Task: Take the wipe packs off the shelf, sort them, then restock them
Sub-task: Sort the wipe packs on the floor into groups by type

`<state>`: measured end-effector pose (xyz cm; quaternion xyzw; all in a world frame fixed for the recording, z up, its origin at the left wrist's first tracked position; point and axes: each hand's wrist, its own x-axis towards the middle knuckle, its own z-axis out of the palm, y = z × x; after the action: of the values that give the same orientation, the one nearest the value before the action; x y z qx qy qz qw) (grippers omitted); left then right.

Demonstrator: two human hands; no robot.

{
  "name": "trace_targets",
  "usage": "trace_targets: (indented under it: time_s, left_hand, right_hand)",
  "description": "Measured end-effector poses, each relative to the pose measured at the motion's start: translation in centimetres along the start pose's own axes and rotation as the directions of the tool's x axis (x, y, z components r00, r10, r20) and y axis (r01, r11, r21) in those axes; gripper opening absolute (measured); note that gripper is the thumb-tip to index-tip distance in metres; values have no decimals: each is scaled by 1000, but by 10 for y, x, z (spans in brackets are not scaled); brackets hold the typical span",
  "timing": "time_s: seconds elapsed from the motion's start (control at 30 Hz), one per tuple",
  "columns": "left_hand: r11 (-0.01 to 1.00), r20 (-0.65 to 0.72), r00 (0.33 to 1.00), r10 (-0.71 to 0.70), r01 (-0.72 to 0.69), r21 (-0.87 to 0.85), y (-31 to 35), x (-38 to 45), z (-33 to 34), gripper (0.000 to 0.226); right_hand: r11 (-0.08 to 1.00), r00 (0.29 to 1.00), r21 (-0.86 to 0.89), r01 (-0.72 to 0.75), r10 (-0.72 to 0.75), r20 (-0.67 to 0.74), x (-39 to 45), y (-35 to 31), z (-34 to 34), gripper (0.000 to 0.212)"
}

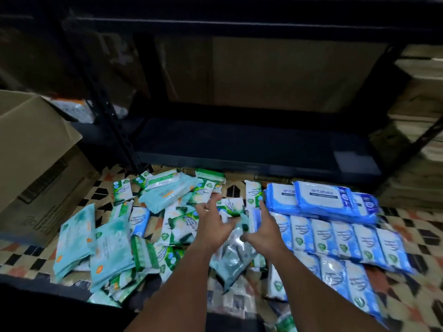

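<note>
On the floor nearest, the left hand and right hand, fingers spread, grip nothing above a teal pack. Beyond, green packs lie jumbled beside ordered blue packs; a careless sweep could mix them. The shelf stands bare.

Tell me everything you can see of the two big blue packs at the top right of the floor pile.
The two blue packs are flat, soft, glossy plastic pouches, bright blue with a pale grey label panel on top that reads "antaba". They lie face up, side by side and overlapping, the right one partly over the left. They rest on the far end of the rows of smaller blue-and-white packs, just in front of the dark shelf. Neither hand touches them; the right hand reaches just to their left.
</note>
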<state>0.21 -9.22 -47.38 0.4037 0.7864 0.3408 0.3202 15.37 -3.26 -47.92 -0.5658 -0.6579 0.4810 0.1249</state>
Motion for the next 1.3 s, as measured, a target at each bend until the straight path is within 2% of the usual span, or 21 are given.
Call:
trace_targets:
  time_s: [0.07, 0.1, 0.2, 0.3, 0.33, 0.47, 0.57, 0.63, 0.73, 0.77, 0.87, 0.97, 1.03, 1.17, 1.3]
  left_hand:
    - [982, 142, 979, -144, 159, -102, 3, 7, 11, 75]
    - [971, 186, 968, -170, 197, -138, 6, 8, 16, 69]
    - [975, 207, 970, -123, 158, -157, 14, 7, 27, 60]
    - [977, 213, 975, -62, 103, -185, 22, 6, 39, 68]
    - [975, 210, 976, -52, 95, -202, 25, 7, 44, 67]
    - [963, 301, 953, -13, 93, -254, 33, 9, 66, 54]
    - [947, 425, 905, 28, 112, -300, 41, 7, 80, 48]
    - [949, 456, 890, 28, 119, -291, 45, 6, 91, 50]
    - [954, 458, 888, 36, 106, -281, 52, 2, 110, 56]
    - [951, 458, 888, 53, 94, -294, 57, -1, 116, 56]
    - [944, 464, 880, 99, 65, -325, 69, -9, 136, 53]
    - [939, 516, 852, 86, 104, -328, 77, -13, 156, 52]
    - [936, 587, 809, 43, 172, -306, 83, -15, 166, 66]
    - [942, 709, 704, -45, 266, -204, 96, -27, 180, 110]
    - [958, 733, 679, -27, 226, -174, 92, -32, 194, 114]
  right_hand:
    - [993, 997, 93, -69, 67, 31, -1, 10, -8, 108]
    - [977, 992, 179, -115, 104, 71, -3, 12, -12, 103]
    - [845, 967, 471, -253, 204, 154, -4, 31, -24, 77]
    - [752, 955, 589, -295, 225, 191, -16, 38, -46, 38]
    - [729, 955, 618, -295, 213, 205, -21, 41, -54, 32]
    - [634, 956, 716, -293, 202, 213, -38, 50, -75, 32]
    - [634, 957, 723, -273, 255, 137, -45, 63, -89, 25]
    - [614, 955, 737, -282, 256, 152, -52, 70, -97, 28]
    - [597, 948, 756, -269, 302, 99, -69, 74, -113, 14]
    - [590, 940, 757, -280, 327, 93, -71, 85, -119, 19]
    - [631, 958, 738, -239, 276, 75, -77, 112, -130, 51]
    - [692, 949, 692, -206, 314, -31, -89, 134, -142, 56]
    - [650, 916, 739, -177, 383, -117, -98, 143, -151, 51]
    - [572, 852, 813, -105, 474, -224, -109, 164, -163, 35]
    - [479, 818, 876, -56, 525, -235, -113, 175, -163, 36]
